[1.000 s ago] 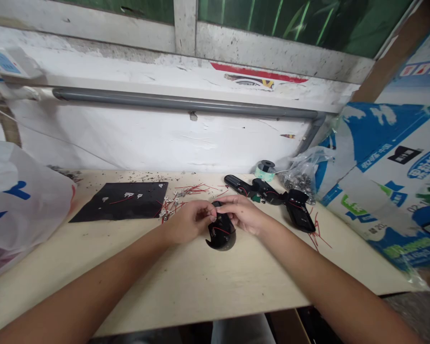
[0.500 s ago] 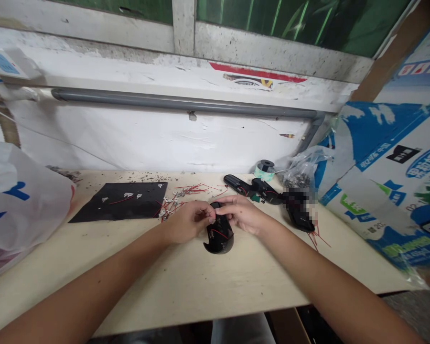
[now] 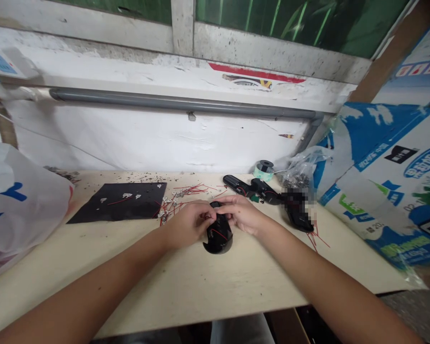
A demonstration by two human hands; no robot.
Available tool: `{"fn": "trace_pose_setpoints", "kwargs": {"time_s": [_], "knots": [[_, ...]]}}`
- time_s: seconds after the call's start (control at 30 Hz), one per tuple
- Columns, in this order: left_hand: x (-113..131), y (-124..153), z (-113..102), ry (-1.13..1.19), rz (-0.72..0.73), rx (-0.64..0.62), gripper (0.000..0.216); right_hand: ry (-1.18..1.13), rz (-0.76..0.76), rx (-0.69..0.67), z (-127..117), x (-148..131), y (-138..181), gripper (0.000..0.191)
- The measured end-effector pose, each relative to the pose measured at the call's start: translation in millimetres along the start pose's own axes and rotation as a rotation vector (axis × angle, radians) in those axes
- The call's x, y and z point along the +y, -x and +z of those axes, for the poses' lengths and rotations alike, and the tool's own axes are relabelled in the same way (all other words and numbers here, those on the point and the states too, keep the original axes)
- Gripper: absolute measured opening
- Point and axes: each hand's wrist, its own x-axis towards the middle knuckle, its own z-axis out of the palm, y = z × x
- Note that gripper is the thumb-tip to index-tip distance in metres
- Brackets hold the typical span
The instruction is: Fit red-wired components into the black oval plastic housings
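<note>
A black plastic shell (image 3: 218, 241) with a rounded lower end and a red wire across its inside rests at the middle of the table. My right hand (image 3: 241, 214) grips its upper right edge, thumb lying over the top end. On the other side, my left hand (image 3: 195, 220) is closed in a pinch at the shell's upper left. Whatever those left fingertips pinch is too small and hidden to make out. Behind my left hand lie loose red wires (image 3: 191, 189) and several small metal pieces (image 3: 164, 210).
A black sheet (image 3: 118, 203) with a few metal pieces lies left. More black shells (image 3: 236, 184) lie at the back right, near a tape roll (image 3: 264, 170) and a clear bag of small parts (image 3: 297, 174). A white plastic bag (image 3: 25, 205) and a printed carton (image 3: 387, 191) flank the table (image 3: 186, 296).
My left fingers have shifted slightly at the top of the shell. The right hand keeps its grip, and the shell stays in nearly the same place.
</note>
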Motion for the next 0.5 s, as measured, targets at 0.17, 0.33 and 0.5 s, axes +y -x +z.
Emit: {"fn": "trace_pose_setpoints", "kwargs": {"time_s": [0.17,0.33,0.5], "knots": [[1.5,0.3,-2.1,-0.084,0.057,-0.007,0.01,0.017,-0.004,0.003,1.4,-2.3,1.9,0.032],[1.2,1.0,-0.5,-0.008,-0.023,0.015,0.009,-0.003,-0.015,0.009,0.6,-3.2,1.1,0.036],[-5.8,0.8,3.8,0.189,-0.2,0.015,0.015,0.014,-0.031,0.038,0.2,-3.1,0.8,0.034]]}}
